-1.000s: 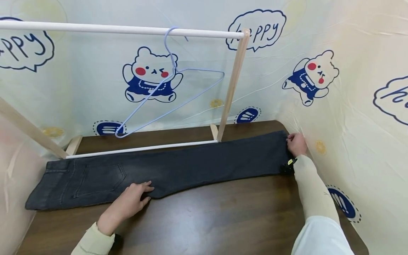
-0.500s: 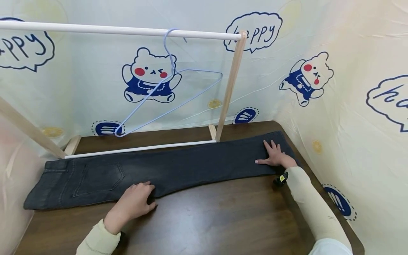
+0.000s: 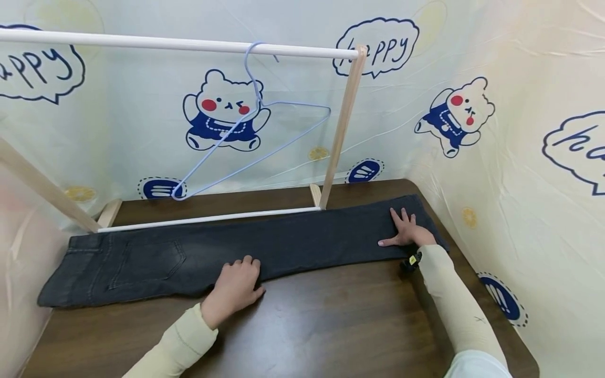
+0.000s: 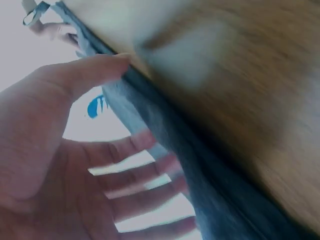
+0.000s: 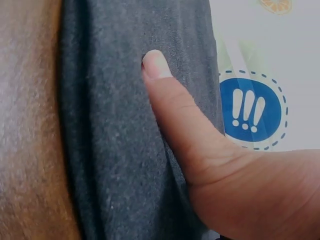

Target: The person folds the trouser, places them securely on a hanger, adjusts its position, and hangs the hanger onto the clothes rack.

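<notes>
left hand (image 3: 236,283) has moved right along the near edge of the jeans (image 3: 293,241), fingers (image 4: 140,174) fairly straight; right hand (image 3: 404,231) lies spread near the leg end. the wall cloth (image 3: 142,131) reads "happy". jeans stretch lengthwise across the desk (image 3: 307,315), waist left.

A draped nook: printed sheeting (image 3: 387,113) (cartoon bears (image 3: 454,118)) around a table (image 3: 331,310).

The right hand (image 5: 235,185) lays a straight thumb on the dark jeans (image 5: 120,125). Left of the cloth shows a brown table (image 5: 30,125); to the right, a pale sheet (image 5: 302,40) bears a blue badge (image 5: 272,110).
</notes>
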Motion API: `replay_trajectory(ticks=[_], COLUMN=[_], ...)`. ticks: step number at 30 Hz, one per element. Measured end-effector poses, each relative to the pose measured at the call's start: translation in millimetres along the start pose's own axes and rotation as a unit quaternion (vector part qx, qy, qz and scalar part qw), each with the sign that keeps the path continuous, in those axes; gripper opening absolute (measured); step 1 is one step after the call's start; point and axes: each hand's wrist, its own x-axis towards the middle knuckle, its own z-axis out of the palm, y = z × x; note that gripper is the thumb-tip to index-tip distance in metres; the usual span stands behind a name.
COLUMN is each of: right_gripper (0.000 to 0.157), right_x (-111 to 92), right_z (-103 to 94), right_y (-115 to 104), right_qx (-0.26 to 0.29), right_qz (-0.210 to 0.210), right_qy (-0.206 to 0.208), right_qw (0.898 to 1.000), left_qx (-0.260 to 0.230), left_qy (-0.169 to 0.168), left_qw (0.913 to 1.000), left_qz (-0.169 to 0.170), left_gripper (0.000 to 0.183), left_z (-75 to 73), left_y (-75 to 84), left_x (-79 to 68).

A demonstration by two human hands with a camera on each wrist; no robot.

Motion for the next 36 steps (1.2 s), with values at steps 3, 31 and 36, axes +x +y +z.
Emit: replay_trajectory(ticks=[3, 31, 36], right_gripper=[0.133, 0.132, 0.129], right_x=[-1, 0, -3], right_z=[0.4, 9.1, 7.2], right_y=[-1, 6, 7], right_qx=[0.003, 0.019, 0.025], right_qz=[-0.003, -0.018, -0.016], right_qy=[0.001, 0.029, 0.03], right_qw=[1.0, 0.999, 0.999], left_qx=[0.009, -0.082, -0.077], left_qy=[0.025, 0.068, 0.062], left_qw=[0.9995, 0.9918, 0.9929], left_qz=[-0.015, -0.07, -0.066], left_gripper=[0.04, 0.019, 0.028], left_z=[2.1, 10.8, 8.8], left_y=[5.2, -17.3, -23.5], left_x=[2.7, 4.4, -0.6])
